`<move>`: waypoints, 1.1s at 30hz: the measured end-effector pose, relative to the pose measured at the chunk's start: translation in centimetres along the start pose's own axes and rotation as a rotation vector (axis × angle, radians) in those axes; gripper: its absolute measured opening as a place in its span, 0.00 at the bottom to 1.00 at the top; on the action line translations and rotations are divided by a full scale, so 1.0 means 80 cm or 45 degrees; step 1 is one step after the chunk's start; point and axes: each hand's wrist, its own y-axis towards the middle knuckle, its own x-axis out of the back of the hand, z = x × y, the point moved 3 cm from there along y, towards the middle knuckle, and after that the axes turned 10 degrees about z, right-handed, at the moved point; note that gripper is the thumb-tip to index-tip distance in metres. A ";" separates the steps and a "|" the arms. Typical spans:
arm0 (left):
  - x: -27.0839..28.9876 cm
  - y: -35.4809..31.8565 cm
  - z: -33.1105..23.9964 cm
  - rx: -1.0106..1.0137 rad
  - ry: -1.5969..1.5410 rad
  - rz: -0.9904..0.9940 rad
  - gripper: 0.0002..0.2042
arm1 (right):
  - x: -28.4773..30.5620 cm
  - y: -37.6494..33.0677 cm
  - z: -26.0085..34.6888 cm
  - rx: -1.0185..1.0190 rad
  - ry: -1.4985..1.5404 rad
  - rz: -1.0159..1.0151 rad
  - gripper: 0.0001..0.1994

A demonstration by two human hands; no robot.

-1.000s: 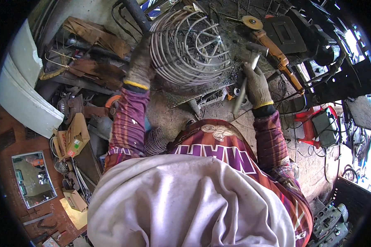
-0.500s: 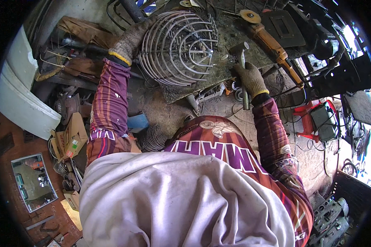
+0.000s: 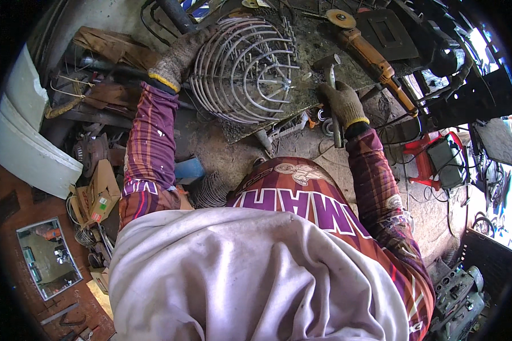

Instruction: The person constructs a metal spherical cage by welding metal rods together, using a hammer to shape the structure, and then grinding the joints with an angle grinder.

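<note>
A domed cage of bent metal rods (image 3: 242,68) rests tilted on the dark metal worktable (image 3: 301,94), its ringed crown facing right. My left hand (image 3: 179,61), in a knitted glove with a yellow cuff, grips the cage at its far left side; the fingertips are partly hidden at the rods. In a matching glove, my right hand (image 3: 345,106) is wrapped round the handle of a hammer (image 3: 337,132). The hammer head lies just beyond that hand, over the table's right part, apart from the cage.
An angle grinder (image 3: 370,54) lies on the right of the table beside a dark plate with a rectangular opening (image 3: 388,35). A red plastic stool (image 3: 421,162) stands at right. Cardboard boxes (image 3: 101,193) and curved white panels (image 3: 37,145) are at left. Cables cross the floor.
The cage has turned slightly, its crown's centre shifting toward me. My left hand keeps its hold on the cage, and my right hand still grips the hammer, almost unmoved.
</note>
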 end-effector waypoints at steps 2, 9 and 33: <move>-0.007 -0.001 -0.007 0.173 -0.296 -0.065 0.21 | 0.000 -0.001 0.000 -0.026 -0.007 0.008 0.25; -0.008 0.002 0.001 0.328 -0.787 -0.095 0.25 | 0.002 0.001 -0.005 -0.012 -0.113 -0.062 0.27; 0.003 -0.018 0.128 0.034 0.227 0.232 0.25 | -0.013 0.019 -0.033 0.024 0.079 -0.062 0.30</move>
